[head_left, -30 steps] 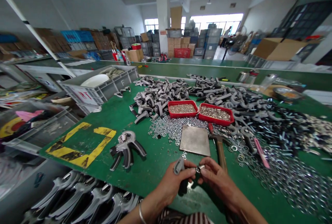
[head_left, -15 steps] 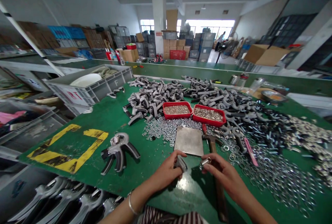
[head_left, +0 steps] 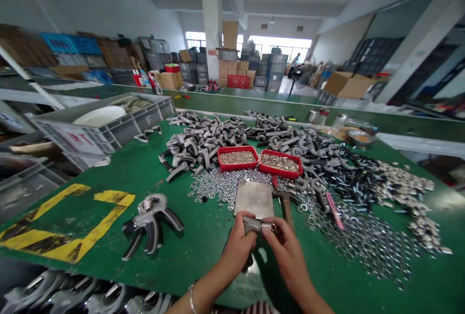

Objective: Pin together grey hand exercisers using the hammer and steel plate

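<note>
My left hand (head_left: 236,243) is closed around a grey plastic handle piece (head_left: 250,225), with most of that piece hidden in the fingers. Between the fingertips of my right hand (head_left: 286,248) is a small metal coil spring (head_left: 268,227), lying sideways against the handle's right end. Whether the spring sits inside the handle or only touches it, I cannot tell. Just beyond both hands lies a square steel plate (head_left: 254,199). A hammer (head_left: 286,207) with a wooden handle rests right of the plate.
Hand grippers with springs (head_left: 154,222) lie at left near yellow-black tape (head_left: 89,243). Two red trays (head_left: 238,167) of small metal parts stand before heaped grey handles (head_left: 203,139). Loose washers (head_left: 370,241) and a pink-handled tool (head_left: 334,211) lie right. A grey crate (head_left: 134,125) stands back left.
My right hand has moved left with the spring, bringing it up against the handle piece in my left hand. The hands were apart before. The whole view has shifted slightly.
</note>
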Demonstrator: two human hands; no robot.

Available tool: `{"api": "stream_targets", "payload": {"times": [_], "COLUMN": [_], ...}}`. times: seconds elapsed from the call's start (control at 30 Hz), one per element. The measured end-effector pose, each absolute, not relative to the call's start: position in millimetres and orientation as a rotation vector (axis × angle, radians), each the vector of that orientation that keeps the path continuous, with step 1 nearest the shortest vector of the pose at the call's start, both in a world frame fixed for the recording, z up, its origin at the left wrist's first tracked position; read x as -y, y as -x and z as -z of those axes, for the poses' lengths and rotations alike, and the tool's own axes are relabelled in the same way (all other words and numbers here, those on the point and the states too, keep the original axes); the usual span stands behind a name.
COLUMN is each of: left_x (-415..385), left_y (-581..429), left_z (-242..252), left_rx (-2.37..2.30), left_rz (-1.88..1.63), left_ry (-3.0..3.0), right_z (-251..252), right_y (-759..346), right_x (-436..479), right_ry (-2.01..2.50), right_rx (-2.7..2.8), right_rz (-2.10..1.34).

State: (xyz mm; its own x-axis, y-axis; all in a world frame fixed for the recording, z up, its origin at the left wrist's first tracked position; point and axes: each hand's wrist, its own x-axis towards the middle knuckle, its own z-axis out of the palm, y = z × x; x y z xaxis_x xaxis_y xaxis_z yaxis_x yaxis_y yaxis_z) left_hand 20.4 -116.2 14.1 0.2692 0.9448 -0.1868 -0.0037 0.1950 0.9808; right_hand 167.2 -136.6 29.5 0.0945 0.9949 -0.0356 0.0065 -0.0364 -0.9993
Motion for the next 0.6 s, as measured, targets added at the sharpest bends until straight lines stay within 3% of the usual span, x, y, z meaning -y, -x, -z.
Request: {"api": "stream_targets", "payload": {"times": [0.13, 0.27, 0.43, 0.6], "left_x": [133.4, 141.3, 118.4, 87.3], "left_y": [-6.1, -9.0, -17.9, -20.1], "left_z": [-26.6, -26.9, -20.3, -21.9], "left_rx": [-0.621, -0.517, -0.803, -0.918], "left_rz": [-0.455, -0.484, -0.955, -0.872], "left_ry": [-1.072, -0.869, -0.749, -1.017], "right_z": [-38.1, -36.5, -5.1, 13.4], "right_y": [-175.3, -203.4, -285.3, -331.0], "right_x": [141.6, 145.6, 126.9, 100.3], "right_ry": [1.121, 1.143, 1.755, 1.878], "right_rx": [1.158, 1.326, 1.817, 1.857], "right_rz": [-1.409, -1.541, -0.409, -0.197]}}
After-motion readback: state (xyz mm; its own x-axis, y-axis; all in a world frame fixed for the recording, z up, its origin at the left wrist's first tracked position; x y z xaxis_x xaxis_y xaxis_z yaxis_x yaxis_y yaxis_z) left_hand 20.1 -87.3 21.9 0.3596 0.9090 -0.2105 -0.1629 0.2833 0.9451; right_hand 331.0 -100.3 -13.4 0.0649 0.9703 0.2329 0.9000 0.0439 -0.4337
